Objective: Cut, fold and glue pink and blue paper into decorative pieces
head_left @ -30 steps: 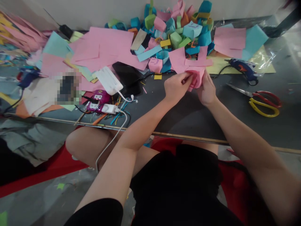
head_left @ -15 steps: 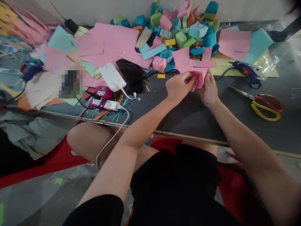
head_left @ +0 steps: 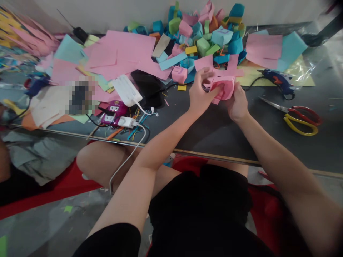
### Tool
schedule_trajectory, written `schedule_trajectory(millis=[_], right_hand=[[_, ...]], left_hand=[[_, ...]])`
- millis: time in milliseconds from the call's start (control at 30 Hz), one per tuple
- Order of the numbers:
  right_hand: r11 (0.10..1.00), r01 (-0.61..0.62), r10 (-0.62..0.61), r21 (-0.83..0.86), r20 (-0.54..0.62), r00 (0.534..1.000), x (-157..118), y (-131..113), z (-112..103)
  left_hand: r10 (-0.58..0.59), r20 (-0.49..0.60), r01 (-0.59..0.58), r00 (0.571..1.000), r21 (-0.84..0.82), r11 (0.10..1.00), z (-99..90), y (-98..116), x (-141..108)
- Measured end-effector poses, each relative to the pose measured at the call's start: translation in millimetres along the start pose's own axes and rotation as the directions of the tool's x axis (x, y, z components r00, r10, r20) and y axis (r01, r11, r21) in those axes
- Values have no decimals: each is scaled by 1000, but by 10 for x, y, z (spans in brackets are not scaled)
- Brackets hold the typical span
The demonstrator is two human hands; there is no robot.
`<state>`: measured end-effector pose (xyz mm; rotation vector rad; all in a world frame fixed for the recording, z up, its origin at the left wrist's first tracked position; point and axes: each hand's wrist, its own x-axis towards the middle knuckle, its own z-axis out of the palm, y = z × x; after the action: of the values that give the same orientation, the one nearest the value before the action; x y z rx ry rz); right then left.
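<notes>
Between my hands is a small pink paper box (head_left: 228, 88), its open side facing me. My left hand (head_left: 199, 93) grips its left side, the thumb reaching into the opening and the fingers curled behind. On the right wall my right hand (head_left: 238, 104) is closed, with its fingers partly hidden behind the paper. Just beyond lie pink paper pieces (head_left: 203, 63) and a pink strip (head_left: 232, 63). A finished-looking pink paper box (head_left: 179, 74) sits to the left of my left hand.
Many coloured paper boxes (head_left: 203, 45) are heaped at the back. To the right lie a glue gun (head_left: 278, 81) and scissors (head_left: 301, 119) with red and yellow handles. Leftward are a purple power strip (head_left: 114, 110), a white adapter (head_left: 126, 89), a black phone-like slab (head_left: 148, 87) and pink sheets (head_left: 128, 50).
My left fingers have spread and shifted to the outside of the box, leaving the thumb inside it. The right hand keeps its hold. The whole view has shifted slightly.
</notes>
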<state>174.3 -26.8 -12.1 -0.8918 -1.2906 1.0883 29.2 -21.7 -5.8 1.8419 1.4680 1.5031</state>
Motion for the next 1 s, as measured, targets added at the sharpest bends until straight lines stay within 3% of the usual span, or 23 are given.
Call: schedule_trajectory(millis=[133,267,400,667,1000], right_hand=[[1000,-18,18,-4,15,1000,7,-4,-29],[979,84,-77,-188,40,996,20,52,-107],[926,141,-155,-349,-11,988,23,81,-146],[852,91,-158,-515,-89,983,30,-6,-128],[868,51,-115,-493,-101,988,-3,-94,-72]], left_hand=[[-29,82,43,996,-182,982,74,-136,25],[-36,60,51,998,-283,958,103,-275,61],[-32,65,51,997,-308,950,99,-290,68],[-75,73,93,994,-278,956,89,-188,2],[-127,166,180,978,-361,915,102,-207,15]])
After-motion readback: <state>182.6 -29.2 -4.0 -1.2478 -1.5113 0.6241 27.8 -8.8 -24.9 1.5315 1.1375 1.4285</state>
